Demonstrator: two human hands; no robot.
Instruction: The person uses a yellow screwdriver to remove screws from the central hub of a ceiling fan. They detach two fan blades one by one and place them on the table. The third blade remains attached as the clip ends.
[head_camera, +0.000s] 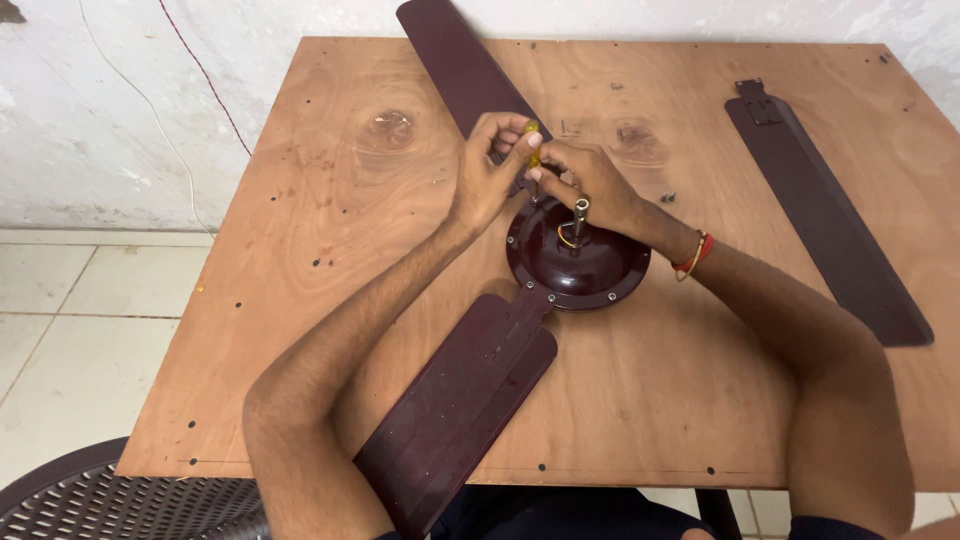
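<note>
A dark maroon ceiling fan motor hub (578, 265) lies on the plywood table (330, 260), its short metal shaft pointing up. One blade (455, 405) is fixed to the hub and runs toward me; another blade (462, 65) runs away to the far edge. My left hand (488, 175) grips the yellow handle of a screwdriver (533, 150) held upright at the hub's far rim. My right hand (590, 180) pinches the screwdriver lower down, near its shaft. The tip is hidden behind my fingers.
A loose third blade (825, 215) lies on the table's right side. Small screws (668, 197) rest near my right wrist. A dark perforated plastic chair (110, 505) stands at the lower left, over a tiled floor. A white wall runs behind the table.
</note>
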